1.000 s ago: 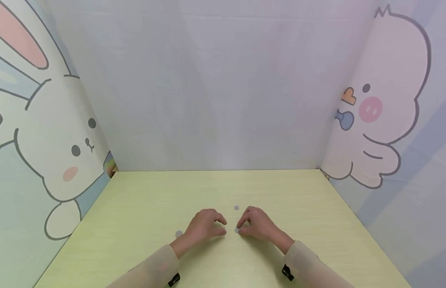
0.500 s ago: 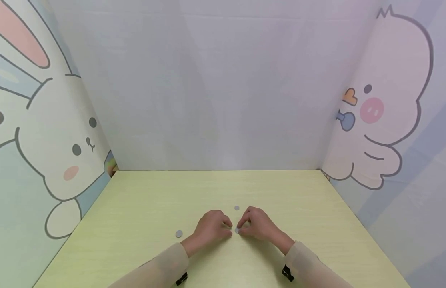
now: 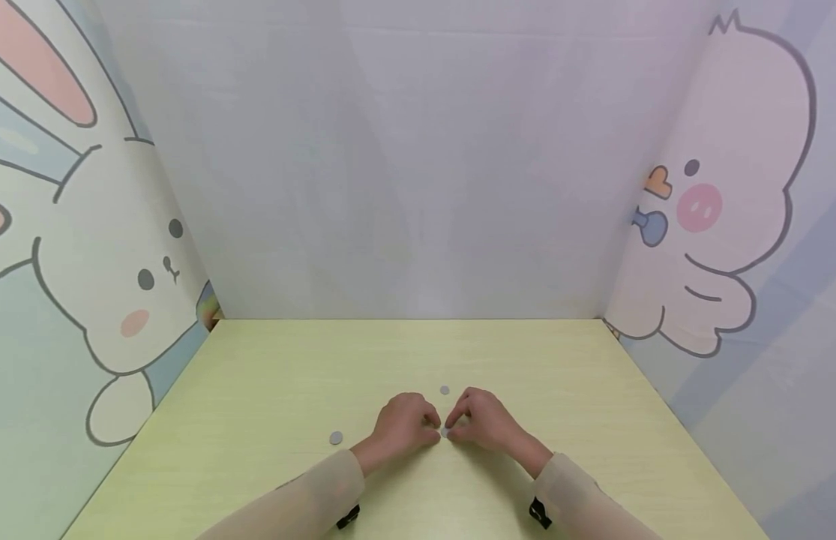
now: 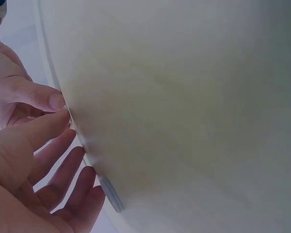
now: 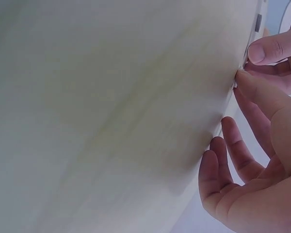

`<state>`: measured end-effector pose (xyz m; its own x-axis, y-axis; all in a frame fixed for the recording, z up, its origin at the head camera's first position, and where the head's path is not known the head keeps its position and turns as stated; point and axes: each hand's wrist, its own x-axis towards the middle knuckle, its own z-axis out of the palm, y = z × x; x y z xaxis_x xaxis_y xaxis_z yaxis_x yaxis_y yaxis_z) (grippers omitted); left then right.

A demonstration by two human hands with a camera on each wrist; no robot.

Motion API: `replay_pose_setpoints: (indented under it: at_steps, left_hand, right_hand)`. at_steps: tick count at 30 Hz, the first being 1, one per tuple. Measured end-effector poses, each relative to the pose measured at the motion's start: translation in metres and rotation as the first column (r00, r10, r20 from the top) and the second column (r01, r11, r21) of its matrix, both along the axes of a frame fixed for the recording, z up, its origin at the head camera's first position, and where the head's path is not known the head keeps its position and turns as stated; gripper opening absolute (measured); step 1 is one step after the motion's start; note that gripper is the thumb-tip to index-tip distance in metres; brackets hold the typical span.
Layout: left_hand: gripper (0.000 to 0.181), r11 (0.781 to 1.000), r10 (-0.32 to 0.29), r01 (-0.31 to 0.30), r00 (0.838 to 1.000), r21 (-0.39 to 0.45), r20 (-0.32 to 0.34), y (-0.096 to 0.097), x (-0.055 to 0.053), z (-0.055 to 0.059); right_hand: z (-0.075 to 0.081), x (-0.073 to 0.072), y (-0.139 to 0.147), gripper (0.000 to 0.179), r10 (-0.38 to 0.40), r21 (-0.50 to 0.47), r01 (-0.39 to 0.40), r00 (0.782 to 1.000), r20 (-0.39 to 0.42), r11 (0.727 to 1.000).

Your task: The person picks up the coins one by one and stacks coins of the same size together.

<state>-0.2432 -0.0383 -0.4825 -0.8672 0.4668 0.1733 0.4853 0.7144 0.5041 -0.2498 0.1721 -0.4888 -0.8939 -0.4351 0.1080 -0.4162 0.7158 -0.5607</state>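
A small flat grey disc [image 3: 444,433], coin-like, lies on the pale yellow table [image 3: 289,375] between the two hands. The right hand [image 3: 483,421] pinches at its right edge with curved thumb and forefinger. From the other side the left hand [image 3: 406,422] has its thumb and forefinger bent, spaced apart, tips right at the disc's left edge. Both wrist views show the thumbs nearly meeting low over the tabletop; the disc is mostly hidden by fingers there. A thicker-looking grey disc [image 4: 110,194] shows beside the left hand's little finger in the left wrist view.
One more small grey disc [image 3: 444,390] lies just beyond the hands, and a larger grey disc [image 3: 336,438] lies to the left. A plain white curtain [image 3: 404,165] stands behind the table, with cartoon-printed cloth on both sides.
The left hand has moved right, from a gap beside the middle disc to its left edge, uncovering more of the left disc. The right hand has stayed in place.
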Motion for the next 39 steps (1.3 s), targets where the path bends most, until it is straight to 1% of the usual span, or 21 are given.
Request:
replay_pose_setpoints:
  at_steps: [7,13,23,27,34,39]
  left_hand:
    - [0.007,1.000,0.001,-0.001,1.000,0.016,0.015,0.002,0.001,0.001]
    - [0.006,1.000,-0.012,0.012,1.000,0.009,-0.014,0.004,-0.001,-0.002]
    - [0.006,1.000,-0.002,0.003,1.000,0.022,-0.009,0.007,-0.003,-0.004]
    - [0.007,1.000,-0.006,0.007,1.000,0.028,-0.020,0.007,-0.003,-0.005]
    - [0.007,0.999,0.000,0.002,0.999,0.036,-0.048,0.008,-0.006,-0.010]
    - [0.008,0.999,0.009,-0.007,0.999,0.035,-0.046,0.009,-0.006,-0.009]
  right_hand:
    - [-0.001,0.001,0.000,0.012,-0.020,0.003,0.020,1.000,0.004,1.000]
    - [-0.002,0.000,0.000,0.012,-0.021,-0.004,0.021,1.000,0.007,1.000]
    - [-0.002,0.000,0.000,0.011,-0.015,-0.006,0.015,1.000,-0.005,1.000]
    - [-0.002,0.000,-0.001,0.012,-0.019,-0.005,0.019,1.000,-0.005,1.000]
    - [-0.002,0.000,-0.001,0.011,-0.025,-0.012,0.026,1.000,0.011,1.000]
    - [-0.001,0.000,0.000,0.011,-0.024,-0.008,0.024,1.000,0.014,1.000]
